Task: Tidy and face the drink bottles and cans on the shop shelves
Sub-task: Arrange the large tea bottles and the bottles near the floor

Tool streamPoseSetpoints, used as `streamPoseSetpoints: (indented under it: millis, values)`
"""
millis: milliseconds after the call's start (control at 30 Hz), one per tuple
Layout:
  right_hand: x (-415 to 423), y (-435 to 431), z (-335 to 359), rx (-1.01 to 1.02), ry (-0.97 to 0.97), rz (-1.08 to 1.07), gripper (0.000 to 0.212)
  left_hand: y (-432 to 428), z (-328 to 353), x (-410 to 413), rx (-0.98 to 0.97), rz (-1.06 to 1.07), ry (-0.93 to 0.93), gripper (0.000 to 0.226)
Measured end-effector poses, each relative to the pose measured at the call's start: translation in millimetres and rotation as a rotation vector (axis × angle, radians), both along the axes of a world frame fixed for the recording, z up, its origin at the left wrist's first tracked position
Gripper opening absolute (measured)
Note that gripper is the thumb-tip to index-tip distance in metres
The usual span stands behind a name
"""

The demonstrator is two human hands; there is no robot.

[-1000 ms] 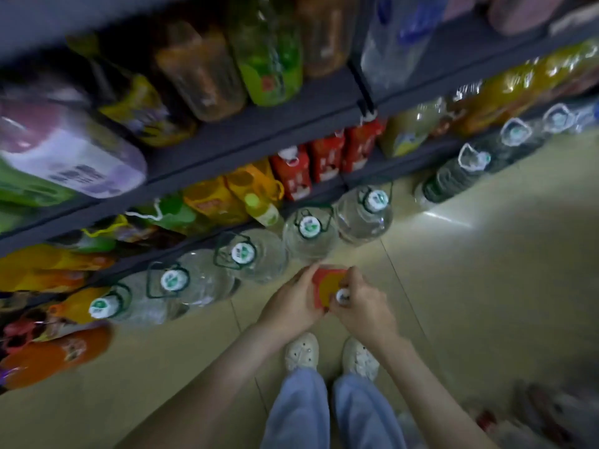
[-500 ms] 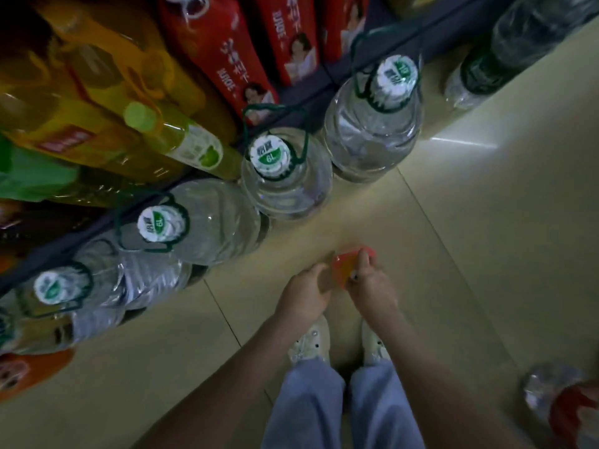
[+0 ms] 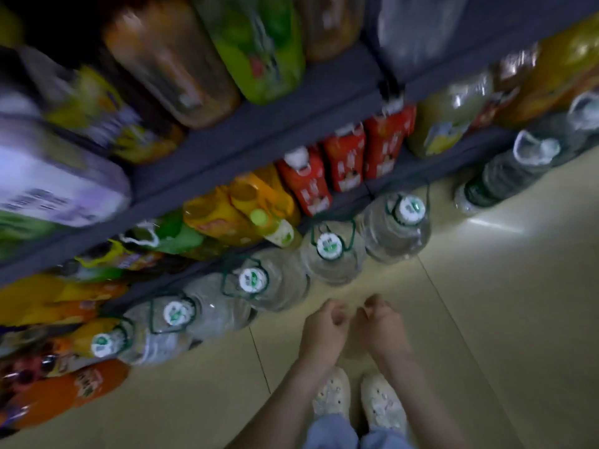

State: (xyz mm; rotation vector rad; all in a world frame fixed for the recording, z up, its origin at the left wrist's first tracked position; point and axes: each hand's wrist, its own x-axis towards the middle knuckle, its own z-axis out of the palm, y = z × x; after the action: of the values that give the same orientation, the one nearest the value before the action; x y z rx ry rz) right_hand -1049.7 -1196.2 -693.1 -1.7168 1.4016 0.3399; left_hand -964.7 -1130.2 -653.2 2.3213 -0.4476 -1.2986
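Note:
My left hand (image 3: 324, 328) and my right hand (image 3: 377, 322) hang close together over the floor, fingers curled in, with nothing visible in either. Just beyond them a row of large clear water jugs (image 3: 330, 251) with white and green caps stands on the floor along the shelf foot. Behind the jugs, the lowest shelf carries yellow oil bottles (image 3: 233, 212) and red cartons (image 3: 343, 160). Higher shelves (image 3: 259, 131) hold big juice bottles, one green-labelled (image 3: 259, 50) and one brownish (image 3: 168, 59), all blurred.
Orange and yellow bottles (image 3: 64, 393) crowd the lower left. Dark green-labelled water jugs (image 3: 509, 170) stand on the floor at the right. Pale tiled floor (image 3: 486, 319) stretches right of my hands. My white shoes (image 3: 356, 396) are directly below.
The small red and orange item that my two hands held is gone from view. Both hands are now empty with curled fingers, and the view has lifted to show more shelves.

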Motion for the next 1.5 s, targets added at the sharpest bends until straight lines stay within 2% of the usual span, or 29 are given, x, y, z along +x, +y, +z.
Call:
streamPoseSetpoints:
  millis: [67,133,233,333,400,500,633,767,833,1033,1233,1500]
  values:
    - [21,-5,47,-0.04,-0.123,-0.097,0.011,-4,38,16,-0.104,0.163,-0.024,0.016]
    - [45,-9,87,-0.128,-0.277,-0.14,0.009,-6,73,37,-0.231,0.297,-0.119,0.025]
    - [86,-10,135,-0.227,-0.496,-0.126,0.016,0,120,74,-0.438,0.441,-0.423,0.03]
    - [131,-8,150,-0.288,-0.745,-0.113,0.02,10,140,120,-0.609,0.636,-0.712,0.032]
    - [163,-2,154,-0.278,-0.872,-0.071,0.028,21,145,153,-0.64,0.755,-0.873,0.037]
    - [209,6,161,-0.286,-0.997,0.002,0.032,35,147,198,-0.61,0.836,-1.065,0.063]
    - [259,22,155,-0.327,-1.12,0.121,0.032,50,138,244,-0.6,0.767,-1.278,0.093]
    - [297,37,142,-0.397,-1.192,0.316,0.047,49,123,275,-0.621,0.727,-1.274,0.103]
    - [307,39,136,-0.413,-1.2,0.399,0.046,46,119,281,-0.673,0.744,-1.269,0.105]
    - [322,36,120,-0.479,-1.23,0.53,0.057,38,111,283,-0.747,0.806,-1.33,0.108]
    - [323,39,119,-0.486,-1.195,0.552,0.062,38,110,284,-0.73,0.811,-1.344,0.107]
    - [335,46,132,-0.545,-1.163,0.428,0.049,53,114,284,-0.709,0.679,-1.322,0.101]
